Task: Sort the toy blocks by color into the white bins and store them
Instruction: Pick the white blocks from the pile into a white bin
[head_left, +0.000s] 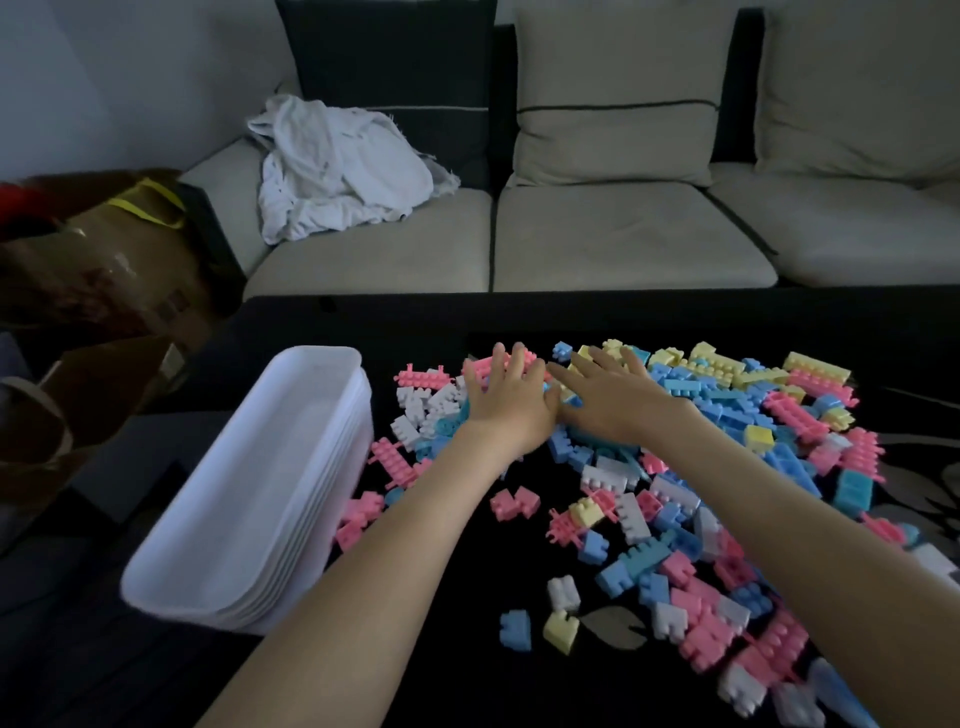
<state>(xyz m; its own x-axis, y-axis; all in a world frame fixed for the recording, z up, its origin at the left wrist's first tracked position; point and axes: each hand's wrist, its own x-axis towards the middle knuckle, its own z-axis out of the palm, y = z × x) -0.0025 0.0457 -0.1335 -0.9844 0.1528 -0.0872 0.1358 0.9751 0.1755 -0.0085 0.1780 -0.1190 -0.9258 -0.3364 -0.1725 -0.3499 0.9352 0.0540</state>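
Observation:
Pink, blue, yellow and white toy blocks (670, 499) lie scattered in a wide heap across the dark table (291, 332). A nested stack of white bins (249, 499) stands at the table's left side, tilted, with nothing inside the top one. My left hand (506, 395) lies flat with spread fingers on the far part of the heap, over pink and white blocks. My right hand (608, 395) lies flat beside it, fingers straight, on blue and yellow blocks. The two hands touch at the thumbs. Neither hand holds a block.
A beige sofa (623, 234) with cushions runs behind the table; a crumpled white cloth (337, 171) lies on its left seat. Brown paper bags (104, 270) stand on the floor at the left. A patterned rug shows at the right edge.

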